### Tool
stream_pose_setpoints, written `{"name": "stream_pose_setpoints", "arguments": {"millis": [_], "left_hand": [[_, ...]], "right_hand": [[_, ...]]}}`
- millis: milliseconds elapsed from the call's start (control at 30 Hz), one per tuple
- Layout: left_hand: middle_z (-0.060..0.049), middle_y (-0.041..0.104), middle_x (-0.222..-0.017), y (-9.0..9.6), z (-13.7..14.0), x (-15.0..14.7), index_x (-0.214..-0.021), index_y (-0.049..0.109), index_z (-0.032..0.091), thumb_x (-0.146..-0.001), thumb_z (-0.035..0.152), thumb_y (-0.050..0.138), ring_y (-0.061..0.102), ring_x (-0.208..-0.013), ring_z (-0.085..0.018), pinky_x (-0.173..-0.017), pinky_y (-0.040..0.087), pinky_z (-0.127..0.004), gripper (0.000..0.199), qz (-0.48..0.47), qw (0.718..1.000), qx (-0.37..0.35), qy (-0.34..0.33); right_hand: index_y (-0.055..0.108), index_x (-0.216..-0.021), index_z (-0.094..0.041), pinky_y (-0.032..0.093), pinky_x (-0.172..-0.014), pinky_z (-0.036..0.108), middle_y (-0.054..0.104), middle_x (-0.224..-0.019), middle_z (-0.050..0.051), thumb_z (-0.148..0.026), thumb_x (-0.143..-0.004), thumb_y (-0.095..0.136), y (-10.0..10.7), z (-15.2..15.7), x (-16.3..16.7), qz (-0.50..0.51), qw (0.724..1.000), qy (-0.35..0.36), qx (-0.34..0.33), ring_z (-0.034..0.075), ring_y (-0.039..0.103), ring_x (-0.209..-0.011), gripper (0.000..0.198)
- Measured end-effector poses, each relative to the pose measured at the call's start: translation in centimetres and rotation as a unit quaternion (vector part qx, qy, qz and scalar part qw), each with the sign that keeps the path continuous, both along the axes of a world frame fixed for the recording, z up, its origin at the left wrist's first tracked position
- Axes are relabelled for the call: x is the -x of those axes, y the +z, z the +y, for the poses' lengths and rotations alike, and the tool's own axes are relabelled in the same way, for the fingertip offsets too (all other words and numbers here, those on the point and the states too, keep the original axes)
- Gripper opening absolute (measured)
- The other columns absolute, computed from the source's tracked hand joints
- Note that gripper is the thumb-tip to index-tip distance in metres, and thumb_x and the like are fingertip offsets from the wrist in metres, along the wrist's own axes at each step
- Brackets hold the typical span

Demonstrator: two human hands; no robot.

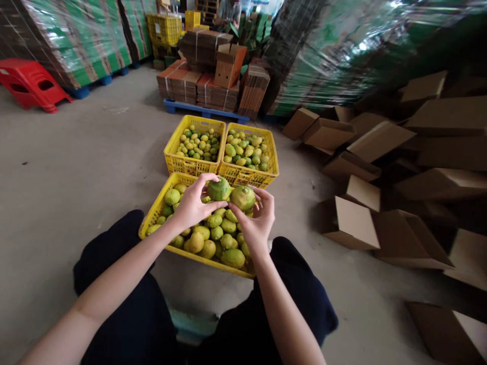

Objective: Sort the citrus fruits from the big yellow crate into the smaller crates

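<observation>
My left hand [196, 203] is closed around a mostly green lemon [218, 189], thumb below and fingers behind it. In my right hand [256, 218] is a yellow-green lemon [242, 198], gripped between thumb and fingers. Both fruits are held up side by side, very close together, above the near yellow crate [152, 215]. Many green and yellow lemons [216, 233] fill that crate, which stands between my knees. My hands and forearms hide part of its contents.
Two more yellow crates [193, 165] [249, 177] of smaller-looking lemons stand just beyond. Bundled flat cardboard [216, 94] lies on a blue pallet [205, 111] behind. Open cardboard boxes [353, 223] litter the floor on the right. A red stool [36, 83] is at far left, near wrapped pallet stacks [79, 40].
</observation>
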State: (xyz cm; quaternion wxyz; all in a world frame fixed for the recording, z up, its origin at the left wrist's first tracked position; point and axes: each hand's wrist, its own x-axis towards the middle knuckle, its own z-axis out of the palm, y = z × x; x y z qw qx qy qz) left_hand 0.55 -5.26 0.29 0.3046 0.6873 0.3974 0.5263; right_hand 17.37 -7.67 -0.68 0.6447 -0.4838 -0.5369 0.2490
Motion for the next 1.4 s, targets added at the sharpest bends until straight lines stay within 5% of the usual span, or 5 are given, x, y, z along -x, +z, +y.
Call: {"name": "stream_pose_setpoints", "arguments": {"millis": [967, 1267, 1400], "left_hand": [[-0.004, 0.063, -0.108, 0.88, -0.01, -0.1, -0.107, 0.051, 0.023, -0.065, 0.042, 0.086, 0.067, -0.087, -0.017, -0.072, 0.058, -0.027, 0.058, -0.054, 0.994, 0.09, -0.004], [-0.006, 0.061, -0.115, 0.79, 0.1, 0.04, -0.111, 0.052, 0.022, -0.065, 0.037, 0.087, 0.068, -0.094, -0.02, -0.076, 0.059, -0.028, 0.059, -0.083, 0.988, 0.127, -0.024], [-0.008, 0.061, -0.122, 0.93, 0.47, 0.37, -0.111, 0.058, 0.022, -0.067, 0.032, 0.085, 0.062, -0.117, -0.026, -0.089, 0.058, -0.033, 0.053, -0.116, 0.981, 0.151, -0.046]], "right_hand": [[0.055, -0.106, -0.026, 0.053, -0.086, 0.039, 0.064, -0.109, 0.003, -0.03, -0.062, 0.085, 0.47, 0.05, -0.02, 0.058, 0.996, 0.017, 0.065, 0.022, 0.065, -0.101, 0.053], [0.057, -0.105, -0.027, 0.054, -0.085, 0.038, 0.066, -0.107, 0.002, -0.029, -0.061, 0.087, 0.55, -0.01, -0.04, 0.091, 0.992, 0.029, 0.082, 0.022, 0.065, -0.099, 0.054], [0.063, -0.11, -0.027, 0.054, -0.086, 0.04, 0.07, -0.109, 0.003, -0.03, -0.062, 0.085, 0.56, 0.1, -0.5, 0.127, 0.984, 0.059, 0.112, 0.025, 0.066, -0.103, 0.053]]}}
